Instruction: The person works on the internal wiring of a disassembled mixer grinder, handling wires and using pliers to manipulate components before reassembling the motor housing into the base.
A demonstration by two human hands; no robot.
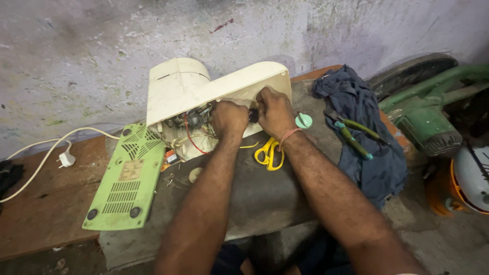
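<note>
Cream plastic fills the middle of the view: the casing (204,89) of a small kitchen appliance lies tipped on its side on the table (265,198), open end towards the person, and both hands are at its mouth. Its green base plate (127,178) is already off, lying flat to the left with its vents and feet facing up, so the opening-up looks done and the inside work looks under way. Exposed inside are the motor parts (191,119) and a red wire (191,140), loose and looping out. The left hand (229,118) sits curled at the opening, fingers bent inward, though what they grip I cannot tell. The right hand (275,112) presses just beside it, fingers closed around a small dark part (253,115) at the casing's edge. Yellow scissors (270,153) lie idle under the right wrist, a round teal piece (304,120) rests just beside that hand, and green-handled pliers (356,133) wait on a blue cloth (367,147) to the right. A white plug (66,160) and its cord lie disconnected on the left. Tiny screws (170,178) sit scattered near the plate, so by my reading, closing up is all left to do.
</note>
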